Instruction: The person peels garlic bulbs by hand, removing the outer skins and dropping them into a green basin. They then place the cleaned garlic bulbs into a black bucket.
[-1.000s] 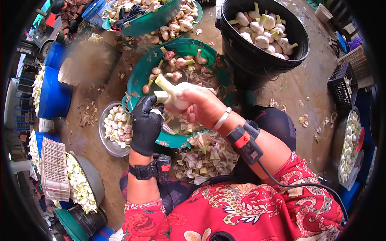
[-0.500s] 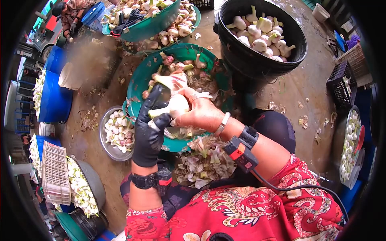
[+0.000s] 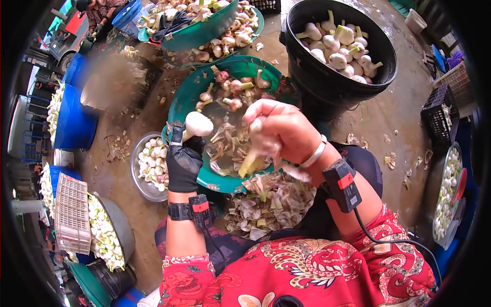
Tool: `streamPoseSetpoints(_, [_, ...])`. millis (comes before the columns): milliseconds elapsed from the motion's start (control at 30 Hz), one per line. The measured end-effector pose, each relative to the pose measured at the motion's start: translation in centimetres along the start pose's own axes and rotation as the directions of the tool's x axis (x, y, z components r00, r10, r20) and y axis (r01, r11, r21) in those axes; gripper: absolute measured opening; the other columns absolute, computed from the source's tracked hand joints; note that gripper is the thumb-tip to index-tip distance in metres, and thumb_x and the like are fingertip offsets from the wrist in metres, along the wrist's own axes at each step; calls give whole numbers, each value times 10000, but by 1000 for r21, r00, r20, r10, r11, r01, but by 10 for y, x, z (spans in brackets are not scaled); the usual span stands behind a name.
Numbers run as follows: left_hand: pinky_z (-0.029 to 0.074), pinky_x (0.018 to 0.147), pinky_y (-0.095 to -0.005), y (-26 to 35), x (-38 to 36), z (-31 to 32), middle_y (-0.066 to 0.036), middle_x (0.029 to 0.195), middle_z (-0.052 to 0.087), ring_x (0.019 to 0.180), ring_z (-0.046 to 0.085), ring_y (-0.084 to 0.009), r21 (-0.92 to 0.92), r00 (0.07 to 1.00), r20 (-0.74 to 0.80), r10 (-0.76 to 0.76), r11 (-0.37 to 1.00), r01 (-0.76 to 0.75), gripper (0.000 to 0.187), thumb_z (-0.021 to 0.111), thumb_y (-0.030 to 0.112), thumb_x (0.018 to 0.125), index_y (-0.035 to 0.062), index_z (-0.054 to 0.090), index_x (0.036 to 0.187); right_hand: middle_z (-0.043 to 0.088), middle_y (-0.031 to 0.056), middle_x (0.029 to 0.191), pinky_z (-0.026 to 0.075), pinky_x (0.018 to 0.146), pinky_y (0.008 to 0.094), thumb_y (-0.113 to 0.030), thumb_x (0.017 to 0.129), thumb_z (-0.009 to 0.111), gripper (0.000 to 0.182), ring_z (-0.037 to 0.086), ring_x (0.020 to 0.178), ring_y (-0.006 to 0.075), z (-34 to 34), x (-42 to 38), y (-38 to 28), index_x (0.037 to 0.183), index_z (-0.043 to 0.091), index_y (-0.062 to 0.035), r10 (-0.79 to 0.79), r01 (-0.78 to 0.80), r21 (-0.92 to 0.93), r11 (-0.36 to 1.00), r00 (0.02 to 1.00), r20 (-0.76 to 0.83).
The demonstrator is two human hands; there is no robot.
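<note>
My left hand (image 3: 185, 166), in a black glove, is closed round the stem of a white, peeled garlic bulb (image 3: 199, 124) whose head points up and right. To its right, my bare right hand (image 3: 294, 130) pinches a strip of garlic skin (image 3: 251, 162), blurred by motion. Both hands are over a green basin (image 3: 177, 102) with water, loose skins and several unpeeled garlic bulbs (image 3: 236, 86) in it. Nearest me lies a heap of garlic peelings (image 3: 268, 207).
A metal bowl of small white cloves (image 3: 152, 163) stands left of the basin. Beyond it on the right is a black bucket (image 3: 327, 87) of peeled bulbs. Another green basin (image 3: 204, 33) of garlic sits at the back. Blue tubs (image 3: 76, 120) line the left; a person (image 3: 99, 15) is at the far left.
My hands have moved apart. The left keeps the bulb, now bare and turned upward; the right has pulled skin away from it, towards the right and down.
</note>
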State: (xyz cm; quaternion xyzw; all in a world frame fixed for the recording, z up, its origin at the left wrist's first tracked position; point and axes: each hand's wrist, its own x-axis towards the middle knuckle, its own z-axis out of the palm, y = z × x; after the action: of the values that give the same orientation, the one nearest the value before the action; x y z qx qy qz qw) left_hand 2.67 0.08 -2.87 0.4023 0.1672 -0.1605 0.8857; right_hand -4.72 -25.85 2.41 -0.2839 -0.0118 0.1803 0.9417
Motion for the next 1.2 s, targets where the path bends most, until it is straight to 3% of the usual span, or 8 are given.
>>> streamPoseSetpoints(133, [546, 843, -314, -1, 10, 48, -142, 1165, 618, 1042, 626, -239, 218, 970, 219, 102, 964, -150, 376, 571, 260, 945, -2, 542, 1213, 652, 100, 862, 511, 687, 319, -138, 872, 595, 223, 630, 754, 173, 2, -2, 20, 1064, 585, -24, 279, -341, -742, 577, 936, -214])
streamPoseSetpoints(167, [543, 871, -311, 8, 8, 75, -153, 1188, 606, 1061, 618, -243, 118, 941, 336, 50, 988, -95, 382, 539, 234, 958, -15, 516, 1246, 672, 149, 909, 509, 766, 384, -178, 835, 639, 286, 655, 827, 277, -16, 3, 47, 1075, 600, -28, 94, 26, -989, 145, 995, 40])
streamPoseSetpoints(267, [536, 926, -319, 42, -11, 153, -169, 1219, 587, 1098, 600, -254, 63, 764, 644, 40, 992, -105, 406, 451, 199, 990, -45, 449, 1314, 659, 204, 882, 502, 773, 433, -160, 769, 668, 315, 633, 857, 384, -11, 4, 54, 1045, 608, -19, 105, 58, -989, -136, 994, 44])
streamPoseSetpoints(400, [508, 827, -310, 15, 64, 83, -108, 1004, 640, 876, 616, -184, 410, 805, 578, 134, 806, -428, 382, 456, 251, 997, -23, 495, 1260, 655, 198, 817, 507, 722, 434, -141, 757, 667, 318, 638, 815, 381, -11, 9, 33, 1040, 600, -11, -189, 16, -1000, 16, 982, 12])
streamPoseSetpoints(533, [531, 664, -262, -66, 131, -47, -70, 981, 619, 765, 609, -130, 602, 969, 186, -161, 799, 18, 456, 645, 140, 893, 1, 494, 1300, 639, 199, 792, 510, 698, 429, -138, 768, 666, 285, 630, 780, 382, -11, 12, 31, 1006, 589, -2, -286, -28, -998, 58, 957, -43])
streamPoseSetpoints(800, [388, 1036, -395, -137, 264, -34, -260, 1347, 441, 1253, 440, -363, 939, 962, 269, 55, -239, -249, 817, 767, 242, 706, 241, 395, 1434, 614, 179, 849, 505, 693, 424, -123, 790, 653, 321, 623, 787, 350, -14, 18, 25, 1081, 560, -24, -266, -118, -981, 156, 951, -157])
streamPoseSetpoints(967, [535, 742, -335, -156, 294, -64, -136, 872, 682, 776, 653, -224, 924, 970, -8, -243, 369, 100, 441, 759, 229, 758, 110, 630, 1163, 611, 224, 900, 488, 746, 466, -133, 772, 650, 326, 601, 846, 410, -25, 25, 26, 1059, 554, -11, -311, -126, -961, 246, 929, -201])
streamPoseSetpoints(1200, [509, 628, -283, -105, 233, -94, -86, 890, 681, 668, 607, -126, 973, 991, 58, -118, 228, -30, 328, 676, 110, 816, 51, 637, 1136, 637, 210, 867, 505, 729, 420, -138, 770, 646, 264, 631, 808, 375, -13, 23, 18, 988, 588, 0, -468, -70, -929, 363, 849, -247])
